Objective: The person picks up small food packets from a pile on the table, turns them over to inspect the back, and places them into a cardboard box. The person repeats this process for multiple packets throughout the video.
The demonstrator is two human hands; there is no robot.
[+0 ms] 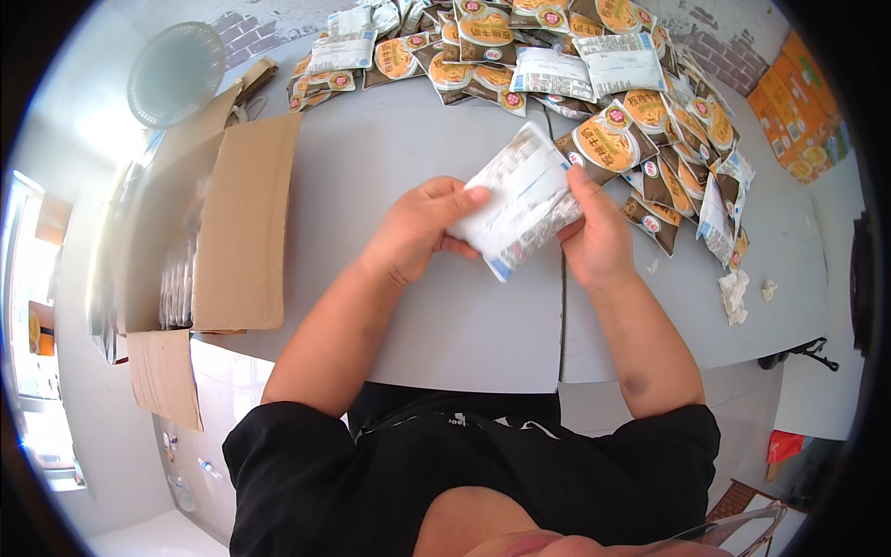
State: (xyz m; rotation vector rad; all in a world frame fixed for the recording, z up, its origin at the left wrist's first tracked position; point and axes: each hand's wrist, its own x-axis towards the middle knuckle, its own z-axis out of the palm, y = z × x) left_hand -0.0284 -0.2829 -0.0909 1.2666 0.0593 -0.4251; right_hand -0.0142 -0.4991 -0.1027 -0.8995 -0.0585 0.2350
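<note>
Between my two hands, above the grey tabletop, is a sealed milk pouch with its white printed side up. My left hand grips its left edge, the thumb on top and the other fingers partly hidden beneath. On the opposite edge, my right hand holds it between thumb and fingers. Just beyond my right hand, a brown and orange pouch lies at the near side of a large heap of similar pouches. Some of these show their printed fronts, others their white backs.
At the left stands an open cardboard box with several pouches upright inside. A round plastic basket is behind it. Crumpled tissue lies at the right, and an orange carton stands at the far right. A seam divides the tabletop.
</note>
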